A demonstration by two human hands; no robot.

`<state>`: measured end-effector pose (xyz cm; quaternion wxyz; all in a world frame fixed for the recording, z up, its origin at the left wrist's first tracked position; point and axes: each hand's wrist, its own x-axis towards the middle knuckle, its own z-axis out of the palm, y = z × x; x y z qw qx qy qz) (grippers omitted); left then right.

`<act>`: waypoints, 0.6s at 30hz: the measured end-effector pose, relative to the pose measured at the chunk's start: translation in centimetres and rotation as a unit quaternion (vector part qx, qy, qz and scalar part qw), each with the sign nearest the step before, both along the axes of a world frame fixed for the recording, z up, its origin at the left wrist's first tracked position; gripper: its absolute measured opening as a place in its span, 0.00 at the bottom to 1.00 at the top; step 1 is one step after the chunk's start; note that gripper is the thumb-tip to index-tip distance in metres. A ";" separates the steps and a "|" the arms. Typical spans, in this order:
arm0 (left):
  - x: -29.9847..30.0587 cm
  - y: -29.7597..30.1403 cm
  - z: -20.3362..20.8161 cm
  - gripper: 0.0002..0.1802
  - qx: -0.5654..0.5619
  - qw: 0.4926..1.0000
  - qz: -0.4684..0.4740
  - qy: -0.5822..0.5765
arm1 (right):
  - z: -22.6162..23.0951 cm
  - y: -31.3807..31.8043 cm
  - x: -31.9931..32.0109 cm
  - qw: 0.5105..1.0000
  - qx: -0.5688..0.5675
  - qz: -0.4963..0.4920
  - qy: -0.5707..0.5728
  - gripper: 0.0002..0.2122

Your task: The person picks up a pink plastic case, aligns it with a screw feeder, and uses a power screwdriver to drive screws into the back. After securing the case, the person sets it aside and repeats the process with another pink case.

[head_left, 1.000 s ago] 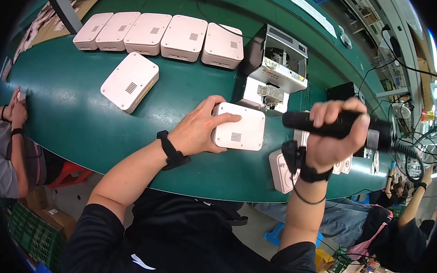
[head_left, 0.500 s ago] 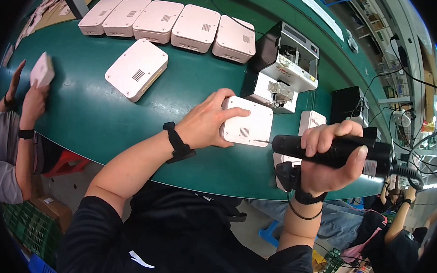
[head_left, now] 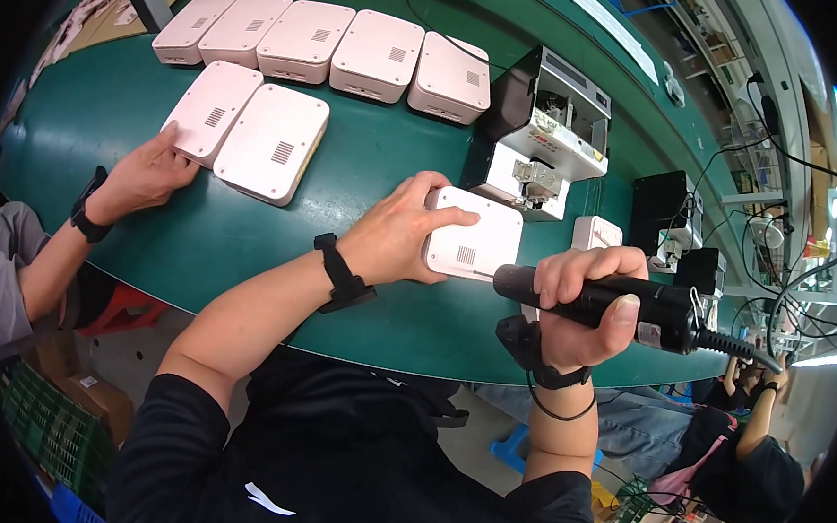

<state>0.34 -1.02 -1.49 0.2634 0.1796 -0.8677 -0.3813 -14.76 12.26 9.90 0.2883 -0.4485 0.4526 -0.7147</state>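
A white square box [head_left: 496, 230] with a small vent grid lies on the green table. My left hand [head_left: 392, 224] grips its left side, thumb across the top face. In my right hand [head_left: 573, 341] is a black corded electric screwdriver [head_left: 615, 305], held nearly level with its thin bit pointing left. The bit overlaps the box's near edge, right of the vent grid. Whether its tip sits in a screw hole I cannot tell. Part of another white piece shows behind the screwdriver.
Several white boxes [head_left: 377, 51] stand in a row at the back. A co-worker's hand [head_left: 149, 173] touches a white box [head_left: 216, 109] at left, beside another box [head_left: 275, 140]. Right of the row stands a black-and-silver machine [head_left: 549, 126]. Beyond my right hand sits a white piece [head_left: 597, 233].
My right hand and the screwdriver have shifted left, the bit reaching further over the box. The co-worker has brought a white box in beside the loose one. My left hand stays put.
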 end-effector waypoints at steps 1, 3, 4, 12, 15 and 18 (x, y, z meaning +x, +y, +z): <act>0.0 -0.1 0.0 0.40 -0.001 1.000 0.000 -0.002 | 0.0 -0.1 0.1 1.000 -0.001 0.004 0.007 0.21; -0.1 -0.2 -0.1 0.40 -0.004 1.000 0.001 -0.006 | 0.5 -0.5 -0.1 1.000 -0.004 0.006 0.009 0.21; -0.1 -0.1 -0.1 0.40 -0.006 1.000 0.001 -0.006 | 0.9 -0.7 -0.4 1.000 -0.005 0.008 0.009 0.20; 0.0 0.3 0.4 0.39 0.002 1.000 0.006 -0.024 | 3.8 -5.5 -5.9 0.989 -0.082 -0.122 0.033 0.17; -0.1 0.3 0.4 0.39 0.003 1.000 0.000 -0.030 | 3.4 -6.6 -6.4 0.989 -0.023 -0.144 0.010 0.17; 0.2 0.1 0.4 0.39 -0.006 1.000 0.001 -0.028 | 3.2 -5.4 -5.0 0.996 -0.020 -0.089 -0.006 0.17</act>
